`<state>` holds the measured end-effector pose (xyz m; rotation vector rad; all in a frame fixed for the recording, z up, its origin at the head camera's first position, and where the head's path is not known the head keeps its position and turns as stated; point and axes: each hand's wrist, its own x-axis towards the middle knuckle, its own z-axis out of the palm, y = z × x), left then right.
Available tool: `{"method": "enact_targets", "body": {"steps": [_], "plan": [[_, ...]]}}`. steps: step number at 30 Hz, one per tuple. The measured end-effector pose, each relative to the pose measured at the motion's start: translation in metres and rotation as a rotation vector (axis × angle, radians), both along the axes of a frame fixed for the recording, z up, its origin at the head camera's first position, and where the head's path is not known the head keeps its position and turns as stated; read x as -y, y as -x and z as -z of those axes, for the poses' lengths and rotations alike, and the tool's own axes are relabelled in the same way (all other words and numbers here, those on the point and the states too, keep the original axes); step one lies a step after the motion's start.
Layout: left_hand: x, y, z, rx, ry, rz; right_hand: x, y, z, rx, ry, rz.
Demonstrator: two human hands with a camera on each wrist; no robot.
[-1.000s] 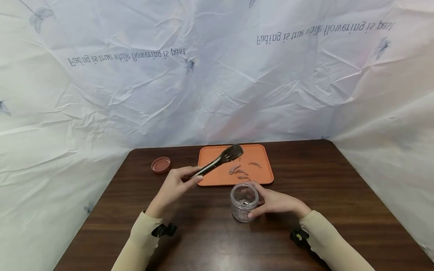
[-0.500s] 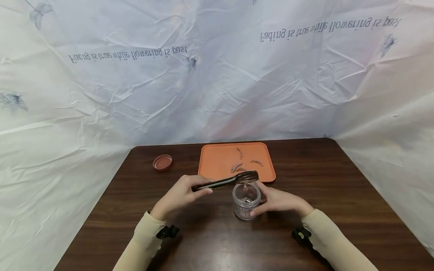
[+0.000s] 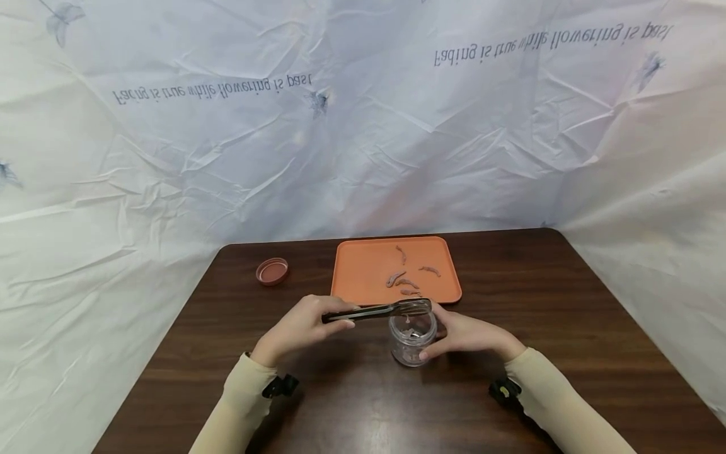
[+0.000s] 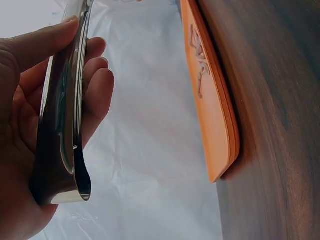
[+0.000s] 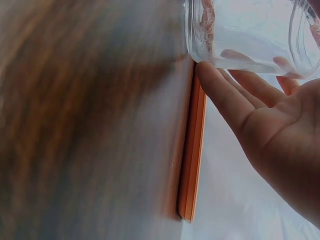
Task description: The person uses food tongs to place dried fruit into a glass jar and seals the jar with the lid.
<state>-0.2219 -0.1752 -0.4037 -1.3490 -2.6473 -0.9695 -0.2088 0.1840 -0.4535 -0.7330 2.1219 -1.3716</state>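
Note:
My left hand [image 3: 303,325] grips metal tongs [image 4: 62,110] between thumb and fingers. In the head view the tongs' slotted tips lie right over the mouth of a clear jar [image 3: 409,350], with a small pinkish piece [image 3: 407,319] hanging below them. My right hand [image 3: 467,337] holds the jar from its right side, thumb at the front and fingers behind. Some brownish-pink pieces [image 5: 207,22] show at the bottom of the jar in the right wrist view. Behind it, several thin curled pinkish-brown strips [image 3: 395,278] lie on an orange tray [image 3: 360,271].
A reddish round lid [image 3: 272,272] lies on the dark wooden table [image 3: 238,328], left of the tray. A pale printed sheet [image 3: 363,157] hangs behind the table and along its sides.
My left hand has brought the tongs from above the tray toward me and down to the jar's mouth. The right hand keeps its hold on the jar.

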Motion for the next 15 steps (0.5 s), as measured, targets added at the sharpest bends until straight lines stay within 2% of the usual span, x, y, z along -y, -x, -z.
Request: {"method": "enact_targets", "body": {"steps": [9, 15], "plan": [[-0.0042, -0.0083, 0.0015, 0.019, 0.021, -0.018, -0.0045, -0.0048, -0.0024, -0.004, -0.036, 0.000], [-0.0059, -0.0095, 0.0013, 0.039, 0.033, -0.036, -0.0061, -0.0062, -0.0010, 0.001, -0.044, 0.011]]}}
